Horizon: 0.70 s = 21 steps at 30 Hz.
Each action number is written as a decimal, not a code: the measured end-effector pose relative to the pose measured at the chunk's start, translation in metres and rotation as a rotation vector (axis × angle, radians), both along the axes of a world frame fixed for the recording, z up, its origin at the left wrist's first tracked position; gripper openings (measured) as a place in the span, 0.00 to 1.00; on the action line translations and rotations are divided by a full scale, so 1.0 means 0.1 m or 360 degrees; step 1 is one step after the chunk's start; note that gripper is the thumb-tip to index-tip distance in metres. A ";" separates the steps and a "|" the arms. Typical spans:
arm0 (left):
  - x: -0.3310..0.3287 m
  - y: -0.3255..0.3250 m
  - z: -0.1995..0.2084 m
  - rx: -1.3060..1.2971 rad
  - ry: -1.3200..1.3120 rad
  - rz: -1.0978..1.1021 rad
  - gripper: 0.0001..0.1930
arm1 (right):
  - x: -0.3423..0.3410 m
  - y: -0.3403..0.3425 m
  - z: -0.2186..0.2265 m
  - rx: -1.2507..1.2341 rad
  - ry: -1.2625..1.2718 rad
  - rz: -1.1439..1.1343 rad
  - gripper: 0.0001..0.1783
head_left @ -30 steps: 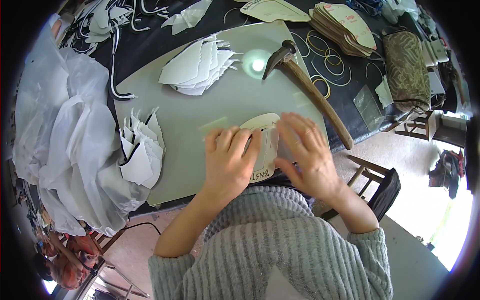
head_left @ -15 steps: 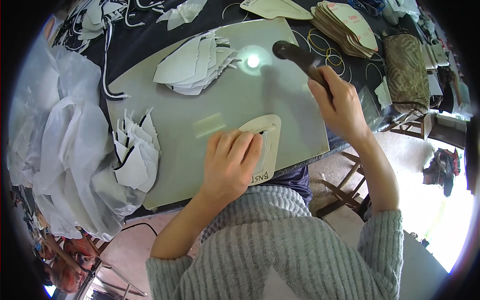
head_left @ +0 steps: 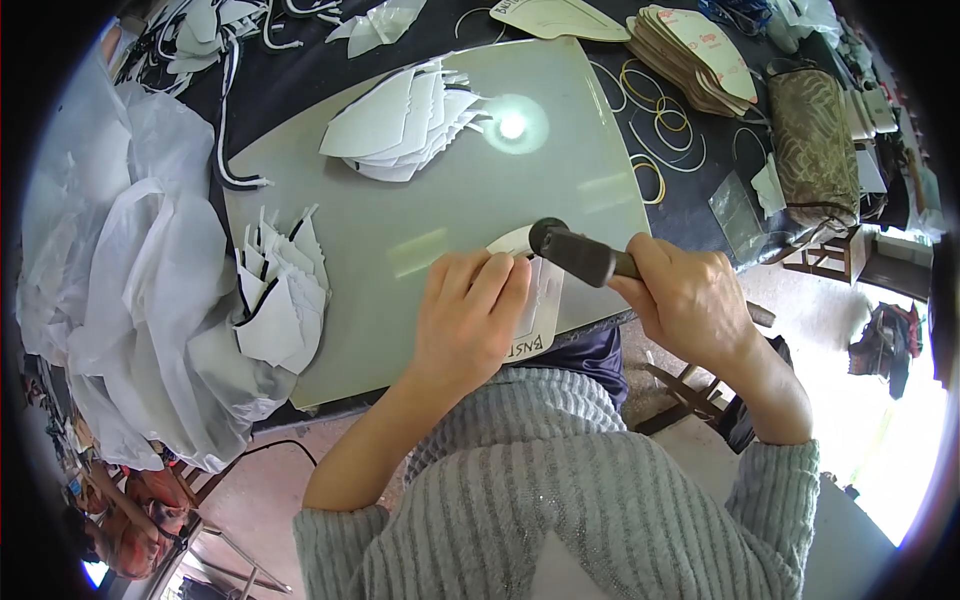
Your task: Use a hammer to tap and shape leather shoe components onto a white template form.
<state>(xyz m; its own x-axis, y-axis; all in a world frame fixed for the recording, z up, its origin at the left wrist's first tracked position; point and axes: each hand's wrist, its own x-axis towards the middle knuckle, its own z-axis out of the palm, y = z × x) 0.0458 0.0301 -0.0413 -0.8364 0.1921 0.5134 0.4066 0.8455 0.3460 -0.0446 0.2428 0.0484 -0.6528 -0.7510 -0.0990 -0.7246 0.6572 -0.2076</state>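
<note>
My right hand (head_left: 695, 305) is wrapped round the handle of a hammer (head_left: 575, 254). The hammer's dark round head is down over the top end of a cream template (head_left: 546, 315), close to my left fingertips; whether it touches cannot be told. My left hand (head_left: 470, 320) has its fingers bent and pressed together on the template. Under them lies a white piece (head_left: 529, 295) with a bit of black edging at the fingertips, mostly hidden. Template and piece lie near the front edge of a smooth grey-green board (head_left: 440, 215).
Fanned white pieces with dark edging (head_left: 385, 125) lie at the board's back; another bundle (head_left: 285, 300) stands at its left beside white plastic bags (head_left: 150, 270). At back right are stacked cream templates (head_left: 690, 60), thin rings (head_left: 668, 125) and a patterned roll (head_left: 812, 145).
My right hand has swung the hammer down and toward me, from above the board to the template's top end. The left hand stays on the template; the view has shifted slightly.
</note>
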 end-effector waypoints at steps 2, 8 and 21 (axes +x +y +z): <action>-0.03 0.00 0.02 -0.0003 0.0027 0.0003 0.14 | 0.04 0.00 -0.03 0.0148 -0.0020 -0.0001 0.20; -0.02 -0.05 0.02 0.0310 -0.0092 0.0090 0.15 | 0.06 -0.02 -0.05 0.0213 -0.0134 -0.0045 0.18; 0.03 -0.03 0.04 -0.0097 -0.0034 0.0000 0.16 | -0.13 -0.13 0.11 -0.0148 -0.0079 0.0024 0.18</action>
